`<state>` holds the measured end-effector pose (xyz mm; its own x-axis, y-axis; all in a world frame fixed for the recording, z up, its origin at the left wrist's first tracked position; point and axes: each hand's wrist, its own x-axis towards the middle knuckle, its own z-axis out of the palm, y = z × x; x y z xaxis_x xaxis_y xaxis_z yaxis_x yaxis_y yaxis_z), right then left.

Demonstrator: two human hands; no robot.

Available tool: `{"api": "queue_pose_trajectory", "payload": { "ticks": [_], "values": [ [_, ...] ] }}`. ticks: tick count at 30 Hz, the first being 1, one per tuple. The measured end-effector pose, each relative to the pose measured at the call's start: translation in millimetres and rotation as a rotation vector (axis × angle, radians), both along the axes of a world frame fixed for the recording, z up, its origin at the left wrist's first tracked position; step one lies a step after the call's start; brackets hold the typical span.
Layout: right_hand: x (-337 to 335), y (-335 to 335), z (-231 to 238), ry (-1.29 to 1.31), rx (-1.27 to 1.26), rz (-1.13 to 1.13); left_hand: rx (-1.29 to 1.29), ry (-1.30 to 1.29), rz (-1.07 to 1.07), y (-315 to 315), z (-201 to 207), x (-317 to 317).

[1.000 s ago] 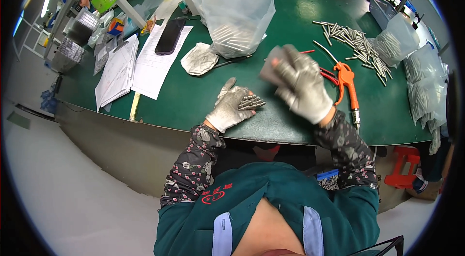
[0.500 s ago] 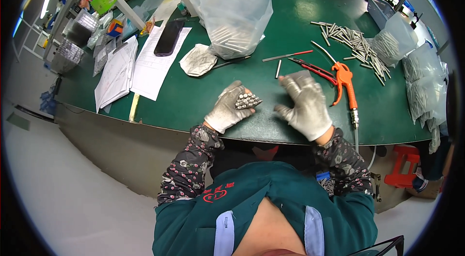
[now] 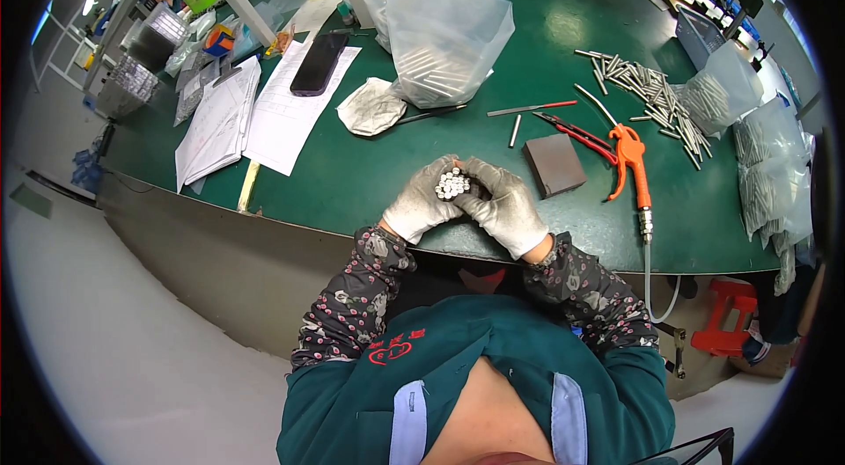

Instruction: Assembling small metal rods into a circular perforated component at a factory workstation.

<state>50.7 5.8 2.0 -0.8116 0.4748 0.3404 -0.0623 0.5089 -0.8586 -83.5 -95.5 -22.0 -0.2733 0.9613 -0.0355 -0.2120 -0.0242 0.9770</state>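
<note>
A bundle of short metal pins (image 3: 452,184) stands with its round ends facing up, clasped between my two gloved hands near the table's front edge. My left hand (image 3: 422,204) wraps the bundle from the left. From the other side my right hand (image 3: 508,208) closes round it, the fingertips of both hands meeting at the top. Just right of my right hand lies a dark brown rectangular block (image 3: 554,165). A single loose pin (image 3: 515,131) rests beyond the hands, beside a thin red-handled file (image 3: 532,109).
Red-handled pliers (image 3: 581,138) and an orange air blow gun (image 3: 629,157) with a hose lie right of the block. Farther right is a pile of metal pins (image 3: 656,95). Bags of pins (image 3: 449,51), a crumpled white cloth (image 3: 371,108), a phone (image 3: 319,65) and papers (image 3: 290,117) stand or lie beyond and left.
My right hand has moved left from above the block and closed on the pin bundle. The block now lies uncovered. The pins have turned from slanting to ends-up.
</note>
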Motion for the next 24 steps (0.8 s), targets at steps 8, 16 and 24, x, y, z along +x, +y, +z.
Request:
{"api": "queue_pose_trajectory", "payload": {
  "ticks": [8,16,24],
  "values": [
    [2.6,-0.3,-4.8,-0.022,-0.062,-0.019,-0.040,0.031,0.032,0.0,-4.1,-1.6],
    [-2.2,3.4,-16.0,0.077,-0.007,-0.020,-0.087,0.264,0.068,5.0,-13.1,-6.6],
    [-7.4,4.9,-26.0,0.139,0.060,-0.071,0.011,0.252,0.099,6.9,-7.0,-1.1]
  ]
}}
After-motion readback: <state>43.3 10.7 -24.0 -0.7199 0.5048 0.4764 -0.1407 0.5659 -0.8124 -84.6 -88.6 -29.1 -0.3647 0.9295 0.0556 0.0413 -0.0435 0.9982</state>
